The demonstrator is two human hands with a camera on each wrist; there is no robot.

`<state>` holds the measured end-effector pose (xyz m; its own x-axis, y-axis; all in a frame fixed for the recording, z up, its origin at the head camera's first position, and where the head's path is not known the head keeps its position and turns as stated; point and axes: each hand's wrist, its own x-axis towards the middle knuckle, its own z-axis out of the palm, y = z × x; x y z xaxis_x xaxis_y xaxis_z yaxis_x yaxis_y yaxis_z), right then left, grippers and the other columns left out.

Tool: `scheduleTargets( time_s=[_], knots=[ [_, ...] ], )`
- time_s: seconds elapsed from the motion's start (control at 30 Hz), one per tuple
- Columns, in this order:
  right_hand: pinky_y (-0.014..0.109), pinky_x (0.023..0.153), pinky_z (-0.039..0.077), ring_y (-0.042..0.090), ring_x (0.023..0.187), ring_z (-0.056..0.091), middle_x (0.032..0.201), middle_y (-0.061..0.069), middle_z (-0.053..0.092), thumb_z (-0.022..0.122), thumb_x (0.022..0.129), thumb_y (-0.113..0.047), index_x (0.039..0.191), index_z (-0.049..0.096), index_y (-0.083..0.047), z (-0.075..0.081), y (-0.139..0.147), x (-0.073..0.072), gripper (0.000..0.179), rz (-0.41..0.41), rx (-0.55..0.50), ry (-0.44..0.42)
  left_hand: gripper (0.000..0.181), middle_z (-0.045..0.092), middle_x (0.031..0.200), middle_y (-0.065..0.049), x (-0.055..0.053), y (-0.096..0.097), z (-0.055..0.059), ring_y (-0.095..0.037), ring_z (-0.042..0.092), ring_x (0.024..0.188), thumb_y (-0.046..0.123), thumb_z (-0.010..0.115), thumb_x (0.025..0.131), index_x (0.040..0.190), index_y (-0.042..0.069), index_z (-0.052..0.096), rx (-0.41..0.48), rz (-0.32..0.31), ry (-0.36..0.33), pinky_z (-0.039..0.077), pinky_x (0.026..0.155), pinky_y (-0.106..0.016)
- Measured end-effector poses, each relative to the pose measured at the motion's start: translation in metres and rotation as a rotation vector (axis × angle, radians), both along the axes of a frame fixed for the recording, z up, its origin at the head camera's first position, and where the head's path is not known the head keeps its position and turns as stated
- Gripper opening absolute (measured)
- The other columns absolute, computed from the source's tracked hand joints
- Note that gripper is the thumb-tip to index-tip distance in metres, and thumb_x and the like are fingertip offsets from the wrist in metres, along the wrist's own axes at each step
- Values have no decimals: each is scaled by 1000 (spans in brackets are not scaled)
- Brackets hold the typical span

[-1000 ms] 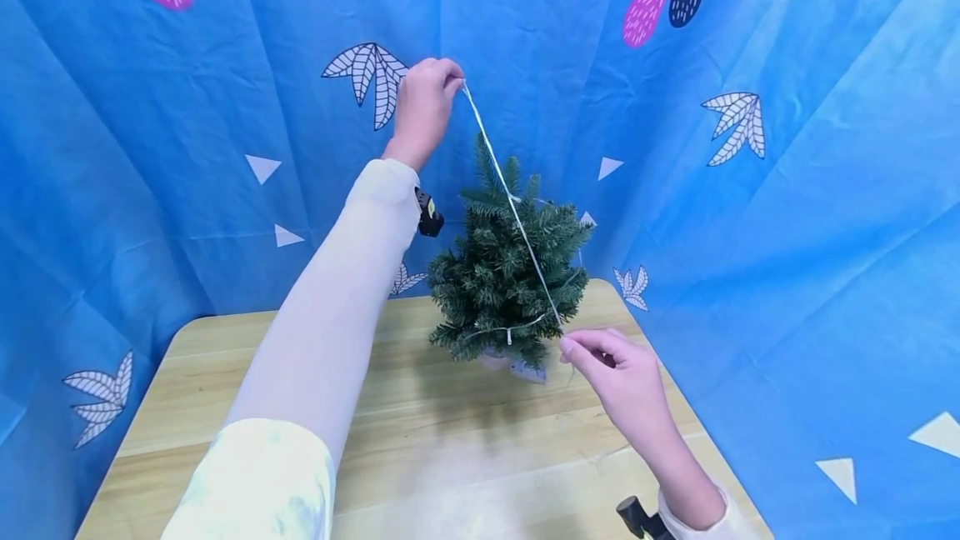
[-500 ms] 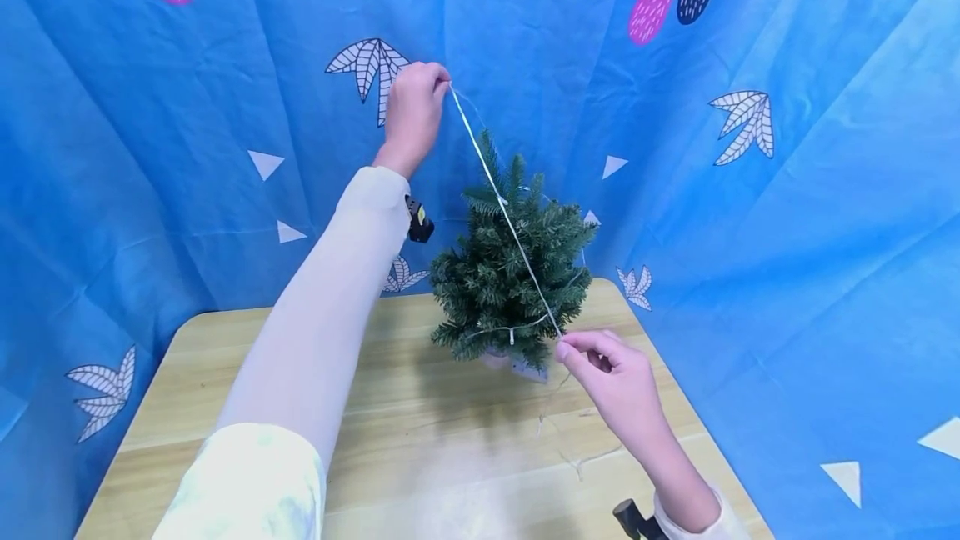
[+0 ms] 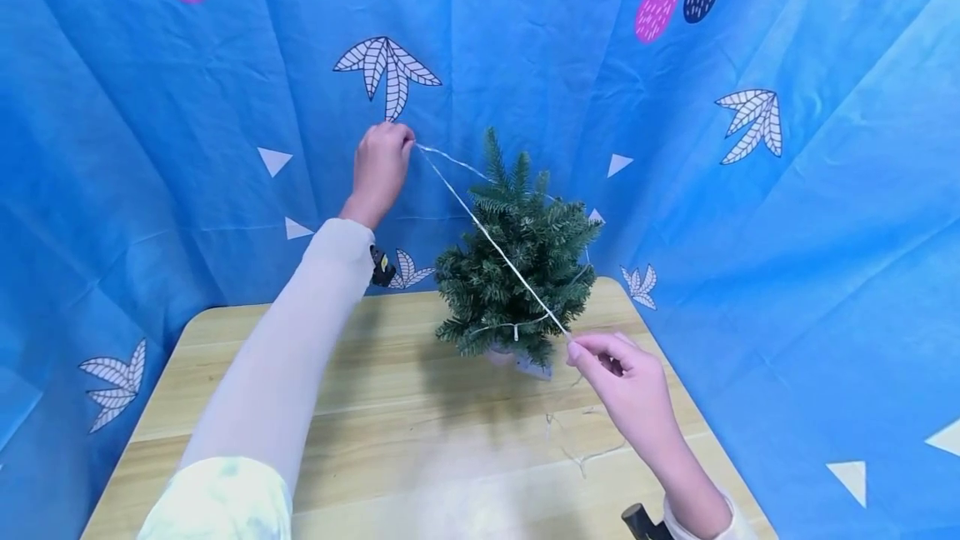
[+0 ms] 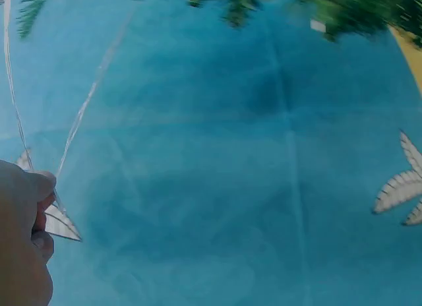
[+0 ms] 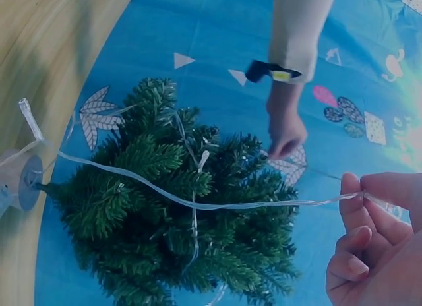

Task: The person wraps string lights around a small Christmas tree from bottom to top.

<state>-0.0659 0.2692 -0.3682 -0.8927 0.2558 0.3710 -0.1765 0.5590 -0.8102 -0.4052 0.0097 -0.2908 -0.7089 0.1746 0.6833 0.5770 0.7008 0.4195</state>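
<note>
String lights [image 3: 501, 252] partly circle the central tree [image 3: 487, 290], the left hand [image 3: 382, 163], upper left, and right hand [image 3: 630, 382], lower right, pinching them taut, while loose wire [image 3: 582, 461] lies unwound.

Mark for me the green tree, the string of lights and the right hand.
Green tree [image 3: 501, 286], head view: front branches, about mid-height.
String of lights [image 5: 231, 205], right wrist view: middle of its wire.
Right hand [image 3: 630, 384], head view: middle, near the thumb's base.

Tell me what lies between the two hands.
In the head view, a white wire runs from the left hand to the right hand, crossing before the green tree.
</note>
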Motion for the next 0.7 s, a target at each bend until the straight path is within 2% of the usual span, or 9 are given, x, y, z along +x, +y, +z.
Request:
scheduleTargets(
  time_s=[0.13,0.27,0.47,0.7],
  knots=[
    [23,60,48,12,71,55,84,-3,66,75,93,-24,94,78,-23,-1,1,3,4,-7,10,-19,21,70,108,-18,2,-8,-25,-35,61,101,14,57,104,107,-1,71,-44,14,-15,52,90,-48],
    [24,59,46,12,71,54,85,-4,67,73,94,-28,93,78,-24,-3,4,8,6,-26,1,-29,18,71,109,-17,12,-19,-51,-35,62,101,12,60,102,107,0,72,-39,8,-53,52,91,-48],
    [24,58,45,10,69,54,85,-8,72,73,95,-23,94,78,-22,-3,11,17,5,-75,-1,16,18,72,107,-17,41,-38,-80,-35,63,100,13,60,102,105,1,73,15,8,-60,51,91,-49],
    [22,58,43,8,69,56,86,-9,70,72,95,-21,97,78,-18,1,21,25,7,-160,-22,41,15,73,105,-15,76,-49,-97,-34,65,99,13,63,100,103,2,74,37,-27,-32,52,87,-50]
  ],
)
